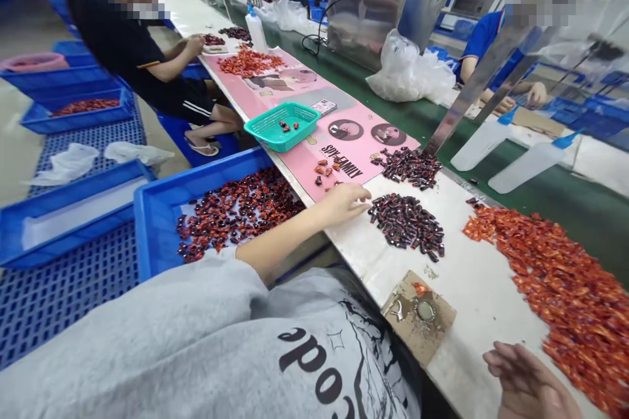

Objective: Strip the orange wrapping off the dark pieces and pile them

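Observation:
My left hand (344,205) is over the white table edge, fingers loosely bent and apart, their tips at the near side of a heap of small dark pieces (407,226). I see nothing held in it. Lower right, my right hand (533,383) is half curled with fingers apart and no piece visible in it. It hovers by a large spread of orange-red pieces (565,275). Between the hands lies a stained cardboard square (420,317) bearing a round disc and a wet patch. A second dark heap (410,167) sits farther back.
A blue tray (160,222) of dark-red pieces stands left of the table. A green basket (282,131) with a few pieces rests on a pink mat (344,137). Two white bottles (528,162) lie beyond the metal post (455,105). A person (132,46) works farther along.

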`<act>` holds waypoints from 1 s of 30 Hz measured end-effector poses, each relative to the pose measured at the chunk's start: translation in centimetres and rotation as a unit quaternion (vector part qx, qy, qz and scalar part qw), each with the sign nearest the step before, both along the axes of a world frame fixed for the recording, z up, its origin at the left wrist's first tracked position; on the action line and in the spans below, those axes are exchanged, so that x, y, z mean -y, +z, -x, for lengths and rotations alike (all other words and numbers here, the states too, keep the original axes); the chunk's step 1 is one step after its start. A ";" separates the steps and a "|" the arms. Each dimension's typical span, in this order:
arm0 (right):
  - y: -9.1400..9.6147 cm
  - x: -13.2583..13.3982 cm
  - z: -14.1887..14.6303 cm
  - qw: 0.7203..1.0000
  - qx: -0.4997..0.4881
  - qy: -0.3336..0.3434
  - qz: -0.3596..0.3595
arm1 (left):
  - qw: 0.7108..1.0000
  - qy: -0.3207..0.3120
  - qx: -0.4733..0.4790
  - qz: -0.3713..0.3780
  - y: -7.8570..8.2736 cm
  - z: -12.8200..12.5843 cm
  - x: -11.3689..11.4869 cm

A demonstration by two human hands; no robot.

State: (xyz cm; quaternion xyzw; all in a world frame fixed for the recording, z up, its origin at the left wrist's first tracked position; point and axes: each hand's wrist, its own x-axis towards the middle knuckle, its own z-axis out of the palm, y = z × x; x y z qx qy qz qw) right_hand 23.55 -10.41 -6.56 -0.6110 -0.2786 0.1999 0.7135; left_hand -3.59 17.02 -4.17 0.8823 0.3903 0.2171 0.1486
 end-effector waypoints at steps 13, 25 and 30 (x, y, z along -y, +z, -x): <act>1.2 -1.0 4.6 0.995 0.054 0.025 0.080 | 0.994 -0.020 -0.110 0.016 -1.5 -3.3 3.2; 0.0 -2.5 6.2 0.986 0.070 0.034 0.146 | 0.994 0.014 0.102 0.042 -2.9 -2.5 2.3; -0.2 -2.2 5.8 0.988 0.080 -0.013 0.132 | 0.952 -0.015 0.257 0.165 -3.3 -2.6 3.2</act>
